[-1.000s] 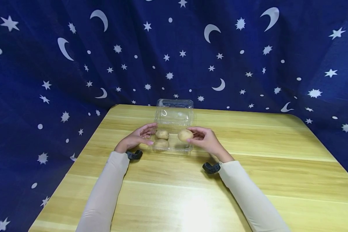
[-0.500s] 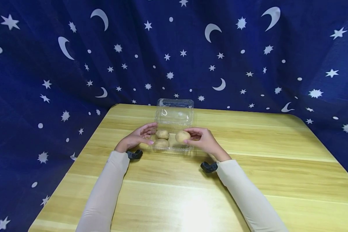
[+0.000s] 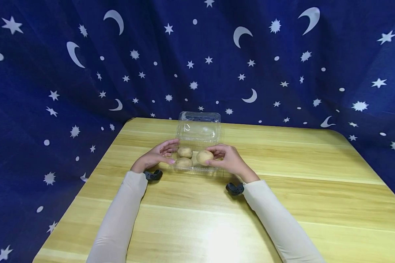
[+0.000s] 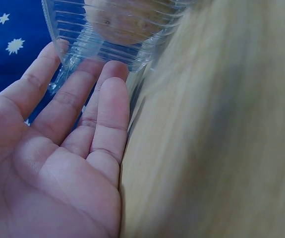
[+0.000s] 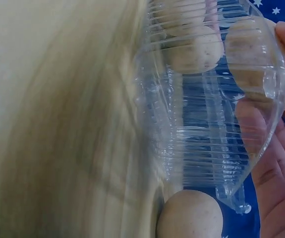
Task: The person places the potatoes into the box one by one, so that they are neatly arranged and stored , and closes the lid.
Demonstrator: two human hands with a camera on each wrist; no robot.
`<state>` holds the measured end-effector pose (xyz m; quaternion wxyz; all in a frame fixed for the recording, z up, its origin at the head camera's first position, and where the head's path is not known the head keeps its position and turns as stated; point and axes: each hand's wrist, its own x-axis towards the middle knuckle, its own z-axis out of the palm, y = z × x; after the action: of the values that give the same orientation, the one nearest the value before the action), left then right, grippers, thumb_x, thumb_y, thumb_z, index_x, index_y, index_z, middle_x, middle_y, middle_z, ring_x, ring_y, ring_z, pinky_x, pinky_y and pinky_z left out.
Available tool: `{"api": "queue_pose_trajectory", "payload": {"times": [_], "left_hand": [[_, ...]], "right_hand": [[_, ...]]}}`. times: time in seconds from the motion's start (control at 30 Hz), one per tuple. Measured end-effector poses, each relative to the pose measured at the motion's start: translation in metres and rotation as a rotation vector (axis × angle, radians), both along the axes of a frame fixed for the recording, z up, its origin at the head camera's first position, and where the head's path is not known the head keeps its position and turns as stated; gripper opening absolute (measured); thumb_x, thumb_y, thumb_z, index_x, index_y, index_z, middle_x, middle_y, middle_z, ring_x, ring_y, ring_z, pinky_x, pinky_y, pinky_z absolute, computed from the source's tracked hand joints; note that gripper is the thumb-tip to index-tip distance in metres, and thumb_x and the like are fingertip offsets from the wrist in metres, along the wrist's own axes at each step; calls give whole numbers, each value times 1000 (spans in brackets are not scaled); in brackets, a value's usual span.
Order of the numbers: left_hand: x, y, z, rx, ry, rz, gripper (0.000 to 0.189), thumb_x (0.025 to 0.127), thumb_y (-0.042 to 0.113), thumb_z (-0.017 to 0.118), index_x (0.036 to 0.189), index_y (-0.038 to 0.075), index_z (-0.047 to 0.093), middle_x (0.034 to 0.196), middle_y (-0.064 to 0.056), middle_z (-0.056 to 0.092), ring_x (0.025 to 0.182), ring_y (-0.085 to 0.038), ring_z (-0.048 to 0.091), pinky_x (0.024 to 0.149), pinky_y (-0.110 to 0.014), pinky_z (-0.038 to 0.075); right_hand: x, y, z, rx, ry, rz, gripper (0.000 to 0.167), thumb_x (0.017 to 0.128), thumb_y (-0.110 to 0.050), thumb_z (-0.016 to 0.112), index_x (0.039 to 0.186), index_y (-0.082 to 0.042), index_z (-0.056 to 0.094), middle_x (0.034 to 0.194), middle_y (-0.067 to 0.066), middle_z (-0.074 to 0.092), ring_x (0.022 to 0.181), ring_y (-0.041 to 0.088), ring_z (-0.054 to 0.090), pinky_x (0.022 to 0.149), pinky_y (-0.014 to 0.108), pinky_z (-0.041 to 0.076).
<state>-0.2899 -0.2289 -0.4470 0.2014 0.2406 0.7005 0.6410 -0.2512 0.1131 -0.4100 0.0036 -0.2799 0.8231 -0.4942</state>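
A clear plastic clamshell container (image 3: 199, 128) sits with its lid raised at the back. Two potatoes lie at its left side, a rear one (image 3: 185, 152) and a front one (image 3: 183, 163). My left hand (image 3: 156, 156) is beside the left wall, fingertips against the ribbed plastic (image 4: 117, 52) in the left wrist view, thumb near the front corner. Between thumb and fingers, my right hand (image 3: 228, 159) pinches a third potato (image 3: 204, 157) over the container's right half. The right wrist view shows this held potato (image 5: 254, 59) partly behind the clear wall.
Another potato (image 5: 190, 215) rests outside the container in the right wrist view; my right hand hides it in the head view. The wooden table (image 3: 184, 219) reaches back to a blue curtain (image 3: 197, 73) with moons and stars.
My right hand has moved left and slightly down with its potato, closer to the two in the container. My left hand has stayed at the left wall.
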Motion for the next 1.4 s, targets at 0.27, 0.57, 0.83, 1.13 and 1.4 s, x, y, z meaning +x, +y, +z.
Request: {"api": "queue_pose_trajectory", "payload": {"times": [0.27,0.57,0.83,1.13,1.4], "left_hand": [[0,2,1,5,-1,-2,102,90,5,82,171,-2,21,176,-25,22,160,-46,24,121,-39,32],[1,2,2,5,-3,-4,102,89,4,82,171,-3,20,176,-26,22,160,-46,23,121,-38,33],[0,2,1,-1,5,-4,101,90,1,80,170,-3,20,176,-26,21,160,-46,23,123,-41,32],[2,2,2,-7,4,-3,103,90,7,84,170,-3,20,176,-26,22,159,-46,23,126,-49,27],[1,1,1,-15,9,3,101,91,6,83,170,-3,21,176,-26,23,159,-46,24,125,-44,29]], "right_hand": [[1,-2,1,36,28,17,44,87,-7,90,126,6,76,115,18,77,99,30,73,92,46,62],[0,-4,0,105,43,38,44,89,-11,89,128,4,76,119,18,76,99,29,74,90,42,63],[-1,-5,-1,167,54,35,44,90,-15,88,129,3,76,119,17,78,94,24,72,87,38,61],[2,-8,1,190,65,37,41,91,-17,88,126,2,78,119,15,79,91,21,72,85,42,60],[1,-11,-2,223,98,34,36,94,-20,86,124,0,80,118,13,80,92,21,71,87,42,59]]}}
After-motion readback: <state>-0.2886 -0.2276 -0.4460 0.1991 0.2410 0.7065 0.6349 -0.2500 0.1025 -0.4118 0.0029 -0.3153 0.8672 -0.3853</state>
